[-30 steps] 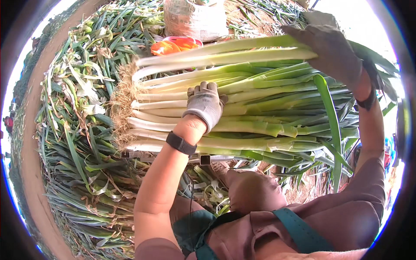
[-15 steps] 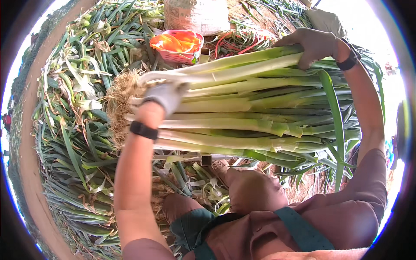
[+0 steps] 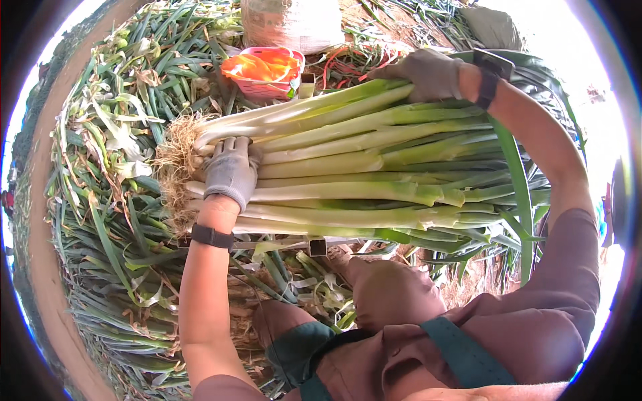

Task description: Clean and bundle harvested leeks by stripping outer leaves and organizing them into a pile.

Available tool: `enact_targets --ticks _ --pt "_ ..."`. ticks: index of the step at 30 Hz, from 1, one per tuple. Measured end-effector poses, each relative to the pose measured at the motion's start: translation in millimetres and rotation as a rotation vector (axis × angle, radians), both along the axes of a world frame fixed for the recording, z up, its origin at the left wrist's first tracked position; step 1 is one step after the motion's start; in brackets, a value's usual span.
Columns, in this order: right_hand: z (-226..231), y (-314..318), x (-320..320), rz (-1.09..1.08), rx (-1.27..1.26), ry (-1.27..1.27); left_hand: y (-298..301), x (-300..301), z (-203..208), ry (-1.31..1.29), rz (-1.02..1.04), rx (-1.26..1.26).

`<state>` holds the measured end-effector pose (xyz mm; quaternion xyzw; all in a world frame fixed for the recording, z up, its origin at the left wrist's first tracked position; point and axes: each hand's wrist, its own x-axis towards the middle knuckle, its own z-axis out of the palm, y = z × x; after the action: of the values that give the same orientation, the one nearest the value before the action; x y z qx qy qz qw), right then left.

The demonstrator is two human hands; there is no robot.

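A broad row of long green onions point(image 3: 341, 162) lies side by side before me, bushy roots point(image 3: 179, 157) at the left and green leaves to the right. My left hand point(image 3: 231, 172), in a grey glove, rests flat on the white stalks near the roots, its fingers stretched across them. At the far edge of the row, my gloved right hand point(image 3: 433, 75) is closed around the green part of the farthest stalks; its palm side is hidden. One long leaf point(image 3: 518, 194) bends toward me at the right end.
Under the row shows a metal frame with a square tube end point(image 3: 317, 248). Beyond it stand a pink basket point(image 3: 267, 75) with orange material and a pale sack point(image 3: 292, 25). Red strings point(image 3: 340, 61) lie beside them. Heaped onion leaves point(image 3: 114, 220) cover the ground at left.
My left hand has moved a little left and nearer to me over the white stalks. The right hand has shifted left with the farthest stalks, which now lie closer to the row.
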<state>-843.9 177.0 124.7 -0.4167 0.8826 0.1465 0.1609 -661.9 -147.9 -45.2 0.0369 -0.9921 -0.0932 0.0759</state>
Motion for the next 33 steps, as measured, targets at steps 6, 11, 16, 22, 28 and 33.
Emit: enact_targets --ticks 6,11,16,22,28,33 --pt "3.5 -3.9 5.3 0.114 0.034 0.041 -7.4 -2.2 -7.8 0.099 0.073 0.083" --pt "1.3 -0.9 6.7 0.192 0.036 0.036 -11.9 -14.3 7.3 0.102 0.013 0.009" --pt "4.4 -17.1 -3.1 0.028 -0.075 -0.298 -33.7 -50.2 6.0 -0.109 0.034 -0.193" --pt "14.6 -23.0 24.6 -0.122 -0.029 -0.474 -33.7 -76.9 5.7 -0.188 -0.086 -0.284" --pt "12.2 2.5 14.7 0.035 -0.044 -0.278 -39.7 -82.9 -1.4 -0.198 -0.104 -0.261" --pt "50.9 30.7 31.6 0.143 0.54 0.138 -39.7 -81.9 -1.7 -0.219 -0.084 -0.242"
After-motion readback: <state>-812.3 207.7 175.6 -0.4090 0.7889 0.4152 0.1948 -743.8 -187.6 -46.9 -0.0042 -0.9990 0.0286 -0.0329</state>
